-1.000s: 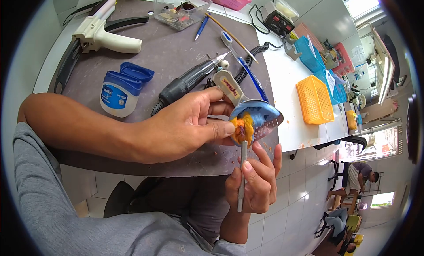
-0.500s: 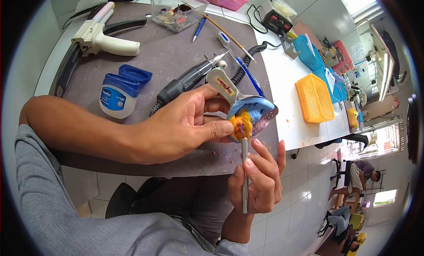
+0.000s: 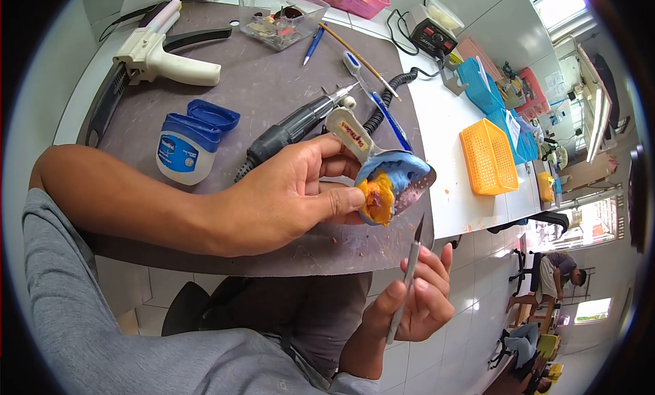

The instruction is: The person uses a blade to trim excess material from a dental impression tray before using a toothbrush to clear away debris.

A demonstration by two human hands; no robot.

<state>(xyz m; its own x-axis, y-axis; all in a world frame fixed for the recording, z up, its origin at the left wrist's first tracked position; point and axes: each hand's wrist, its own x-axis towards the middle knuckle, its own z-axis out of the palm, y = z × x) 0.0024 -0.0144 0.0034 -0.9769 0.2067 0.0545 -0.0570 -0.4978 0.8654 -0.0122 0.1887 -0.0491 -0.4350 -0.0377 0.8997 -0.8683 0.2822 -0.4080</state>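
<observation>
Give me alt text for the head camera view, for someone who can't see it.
The left hand holds a metal dental impression tray filled with blue and orange material above a grey mat, while the right hand holds a thin knife just clear of it. A petroleum jelly jar stands nearby.

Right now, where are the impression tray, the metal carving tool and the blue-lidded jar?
impression tray [image 3: 402, 177]: head view, on its blue filling.
metal carving tool [image 3: 409, 269]: head view, mid-shaft.
blue-lidded jar [image 3: 183, 151]: head view, on the label.
</observation>
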